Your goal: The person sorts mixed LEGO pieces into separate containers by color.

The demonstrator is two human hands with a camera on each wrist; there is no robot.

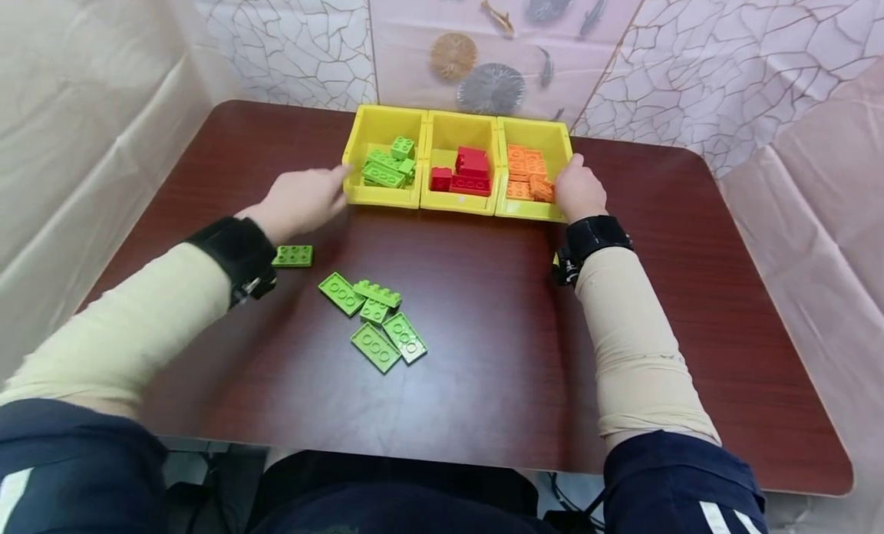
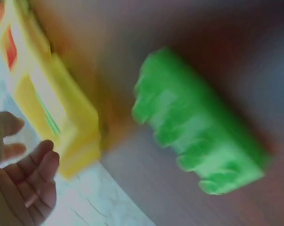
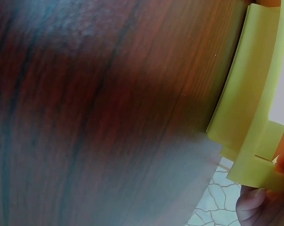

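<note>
Three yellow bins stand side by side along the table's back. The left bin (image 1: 383,123) holds green bricks (image 1: 388,166), the middle bin (image 1: 461,125) red bricks (image 1: 471,173), the right bin (image 1: 535,131) orange bricks (image 1: 527,169). My left hand (image 1: 304,200) is beside the left bin's outer wall, with loosely bent fingers and nothing in them in the left wrist view. On the right bin's outer wall, my right hand (image 1: 580,190) pinches the rim, its fingers (image 3: 251,200) outside. A green brick (image 1: 294,256) lies below my left hand.
Several green bricks (image 1: 376,348) lie in a loose group on the dark wooden table (image 1: 483,350), left of its middle. Some rest with their hollow side up. A patterned wall covering (image 1: 297,43) rises right behind the table, and pale cloth hangs at both sides.
</note>
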